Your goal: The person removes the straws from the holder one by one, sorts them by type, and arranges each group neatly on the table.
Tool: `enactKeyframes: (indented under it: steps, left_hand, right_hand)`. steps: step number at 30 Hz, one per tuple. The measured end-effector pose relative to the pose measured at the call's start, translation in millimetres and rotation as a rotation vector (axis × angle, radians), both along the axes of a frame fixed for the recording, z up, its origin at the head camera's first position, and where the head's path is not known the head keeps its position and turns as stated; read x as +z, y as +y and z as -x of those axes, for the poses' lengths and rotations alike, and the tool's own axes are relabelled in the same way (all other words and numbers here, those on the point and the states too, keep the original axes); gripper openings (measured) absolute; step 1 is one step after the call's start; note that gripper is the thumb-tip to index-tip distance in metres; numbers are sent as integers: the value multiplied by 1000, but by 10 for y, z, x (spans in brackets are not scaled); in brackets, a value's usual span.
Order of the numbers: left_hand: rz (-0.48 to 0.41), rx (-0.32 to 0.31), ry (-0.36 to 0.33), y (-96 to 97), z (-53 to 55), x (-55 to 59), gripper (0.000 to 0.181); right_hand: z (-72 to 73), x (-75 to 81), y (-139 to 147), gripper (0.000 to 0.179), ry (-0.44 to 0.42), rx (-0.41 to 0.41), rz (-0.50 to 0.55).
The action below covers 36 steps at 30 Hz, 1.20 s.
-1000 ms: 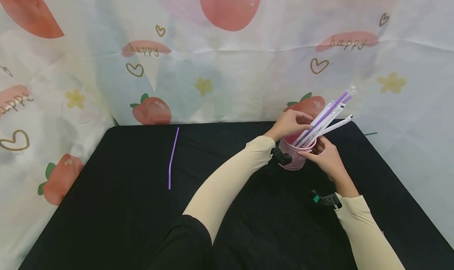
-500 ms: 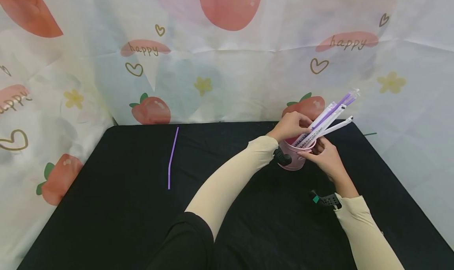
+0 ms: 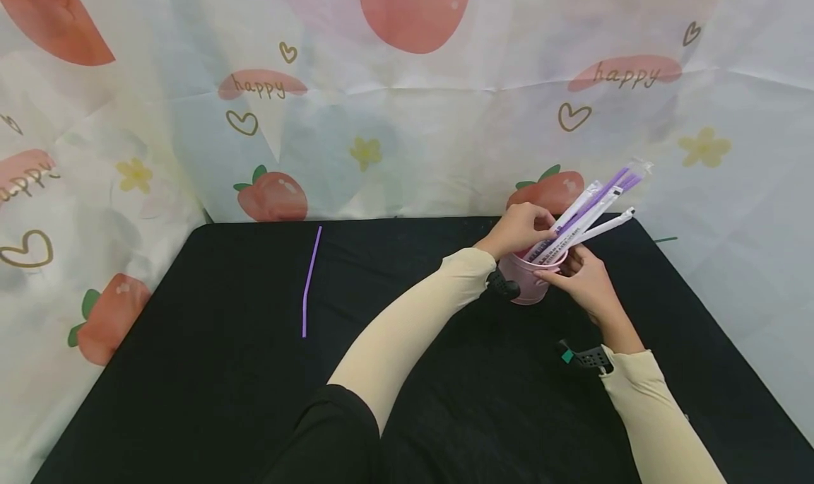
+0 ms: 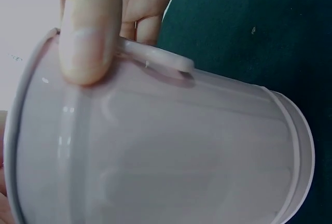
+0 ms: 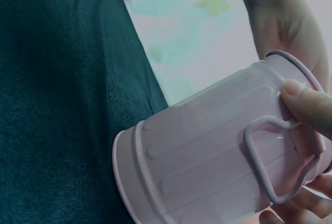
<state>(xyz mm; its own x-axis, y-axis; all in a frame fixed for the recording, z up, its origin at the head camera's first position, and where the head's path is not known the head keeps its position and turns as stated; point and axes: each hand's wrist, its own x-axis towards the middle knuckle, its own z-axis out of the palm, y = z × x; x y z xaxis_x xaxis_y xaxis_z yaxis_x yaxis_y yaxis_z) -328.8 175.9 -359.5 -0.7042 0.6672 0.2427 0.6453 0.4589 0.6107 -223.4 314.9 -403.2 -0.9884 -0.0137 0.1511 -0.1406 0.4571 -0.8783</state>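
The widest room for a hand is over the left half of the surface (image 3: 191, 385), where a thin purple straw (image 3: 307, 293) lies left of center; the left sleeve (image 3: 413, 321) slants from bottom center toward the upper right, barring a low route from there. At the pink bucket (image 3: 528, 286), the left hand (image 3: 518, 229) and right hand (image 3: 588, 282) flank the rim and wrapped straws (image 3: 579, 221) jut to the upper right, while between the sleeves a wedge of passage opens from the lower center.
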Motion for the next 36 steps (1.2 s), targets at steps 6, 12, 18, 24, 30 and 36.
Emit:
enactKeyframes:
  steps: [6, 12, 18, 24, 30, 36]
  left_hand:
    - [-44, 29, -24, -41, 7, -33, 14]
    - [-83, 125, -31, -84, 20, -62, 16]
    - [-106, 179, -22, -160, 34, -47, 16]
    - [-126, 186, 9, -224, 59, -29, 18]
    - [-175, 187, -27, -258, 74, 18, 23]
    - [-286, 168, -67, -306, 85, 160, 24]
  right_hand:
    - [-6, 12, -13, 74, 2, -5, 3]
    - [-10, 13, -26, 71, 12, -16, -4]
    - [-5, 12, -30, 71, 7, -24, -20]
    - [-12, 18, -38, 71, 8, -26, -29]
    - [-16, 18, -49, 70, 20, -31, -33]
    - [-10, 7, -56, 68, 41, -38, -32]
